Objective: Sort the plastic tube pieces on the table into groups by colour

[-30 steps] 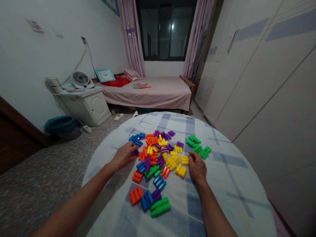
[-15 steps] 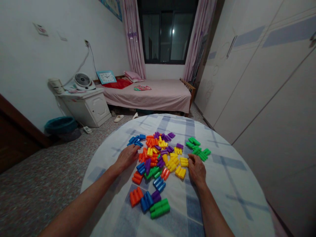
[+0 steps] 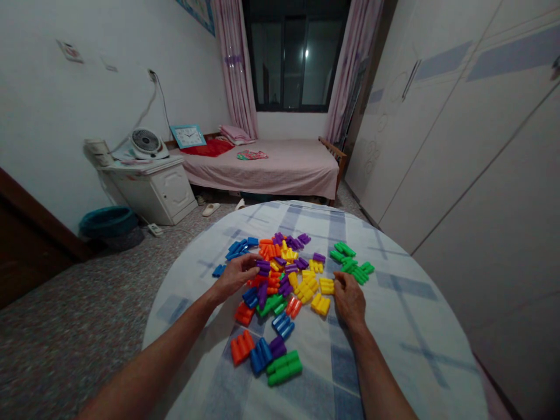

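Observation:
My left hand [image 3: 236,276] is over the left side of a pile of plastic building blocks. Its fingers pinch a purple block [image 3: 263,268] above orange blocks [image 3: 268,284]. A small blue block [image 3: 219,270] lies just left of that hand, near more blue blocks [image 3: 237,249]. On the right, my right hand [image 3: 349,296] rests on the cloth with curled fingers, its fingertips at the end of a yellow block [image 3: 326,286]. The undersides of those fingers are hidden. Other yellow blocks [image 3: 305,289] lie beside it, and green blocks [image 3: 351,263] are grouped beyond it.
A round table with a checked cloth [image 3: 394,344] carries everything. Nearer me lie an orange block [image 3: 242,348], a blue block [image 3: 261,356] and a green block [image 3: 284,368]. Beyond stand a bed [image 3: 280,169], a white cabinet [image 3: 168,189] and a wardrobe [image 3: 459,146].
My left hand has shifted right and slightly up, and now has a purple block between its fingers. A blue block shows at its former place. My right hand has stayed still.

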`<state>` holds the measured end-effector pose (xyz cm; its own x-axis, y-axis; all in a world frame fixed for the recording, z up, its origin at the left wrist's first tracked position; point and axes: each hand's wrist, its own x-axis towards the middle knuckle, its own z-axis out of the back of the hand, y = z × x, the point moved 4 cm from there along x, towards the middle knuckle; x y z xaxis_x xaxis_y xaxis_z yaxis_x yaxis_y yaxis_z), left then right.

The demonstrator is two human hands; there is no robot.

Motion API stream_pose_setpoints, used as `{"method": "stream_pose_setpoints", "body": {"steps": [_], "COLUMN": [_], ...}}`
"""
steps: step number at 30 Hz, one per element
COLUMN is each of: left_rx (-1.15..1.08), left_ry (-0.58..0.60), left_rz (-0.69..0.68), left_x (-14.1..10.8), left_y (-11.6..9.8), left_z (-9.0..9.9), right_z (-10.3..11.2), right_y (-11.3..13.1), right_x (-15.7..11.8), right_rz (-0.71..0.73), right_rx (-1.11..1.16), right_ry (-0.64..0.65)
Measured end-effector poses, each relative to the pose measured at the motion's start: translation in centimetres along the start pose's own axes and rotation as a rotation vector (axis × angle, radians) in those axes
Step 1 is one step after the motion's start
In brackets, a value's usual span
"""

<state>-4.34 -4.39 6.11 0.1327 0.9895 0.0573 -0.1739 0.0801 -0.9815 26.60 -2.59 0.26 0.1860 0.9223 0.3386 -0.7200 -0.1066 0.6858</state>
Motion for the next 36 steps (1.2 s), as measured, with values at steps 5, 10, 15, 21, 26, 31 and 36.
{"method": "stream_pose_setpoints", "body": {"steps": [5,10,15,21,26,31,36], "left_rx": [0.039,0.065,0.293,0.801,0.841,0.708,0.883], "left_ry": [-0.081,-0.169,0.063,0.140,0.143,0.069,0.067], "left_rz": [-0.039,-0.006,0.005,-0.138,-0.148,-0.222,-0.250], "left_x": [0.1,0.1,-1.3,-3.1,-3.1,-3.4,-5.4], "left_y": [-0.6,-1.2,-0.8,-0.3,0.3,-0.9,-3.1], "left_z": [0.0,1.7,0.1,-2.3,-2.9,-2.4,-2.0], "right_z": [0.1,0.0,0.0,0.0,0.0,0.1,0.1], "right_y": [0.0,0.0,0.0,0.0,0.0,0.1,0.1], "right_x": [0.0,0.0,0.0,0.0,0.0,0.1,0.1], "right_rz": [-0.002,-0.005,-0.005,-0.005,0.012,0.016,0.019], "right_rx": [-0.001,0.002,0.001,0.001,0.006,0.005,0.007], "right_ry": [-0.004,-0.008,-0.004,-0.003,-0.005,-0.010,-0.011]}}
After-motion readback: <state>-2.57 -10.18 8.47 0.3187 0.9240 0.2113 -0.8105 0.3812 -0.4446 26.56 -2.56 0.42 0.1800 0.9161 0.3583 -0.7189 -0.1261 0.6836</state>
